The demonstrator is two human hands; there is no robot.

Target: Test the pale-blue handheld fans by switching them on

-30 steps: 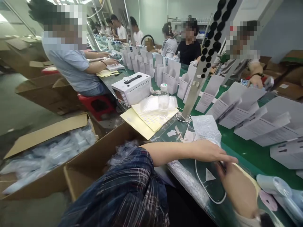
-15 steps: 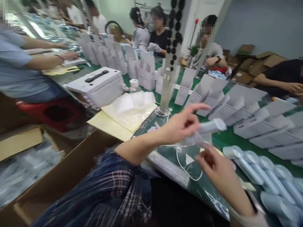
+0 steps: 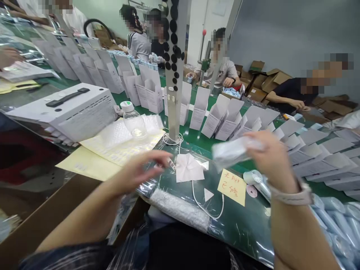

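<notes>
My right hand (image 3: 270, 157) grips a pale bundle in a translucent plastic bag (image 3: 234, 151), held above the green table. Motion smears the bundle, so its contents are unclear. Over the table's left part, my left hand (image 3: 143, 168) is open, fingers stretched and apart, with nothing in it. Just right of those fingers lies a creased white paper square (image 3: 189, 167). A yellow handwritten note (image 3: 232, 186) lies below the bundle. Light-blue cylindrical devices (image 3: 337, 221) are piled at the lower right, partly behind my right forearm.
A metal post (image 3: 173, 108) with black discs rises from the table. White open boxes (image 3: 213, 116) stand in a row behind. At left are a white case (image 3: 64, 112), a clear jar (image 3: 135, 122) and yellow sheets (image 3: 92, 161). A cardboard box (image 3: 56, 210) sits lower left. Several co-workers sit beyond.
My hands were together at the light-blue device and plastic bag. Now they are apart: the right holds the bagged bundle farther right, the left has moved left and opened. My view has turned right.
</notes>
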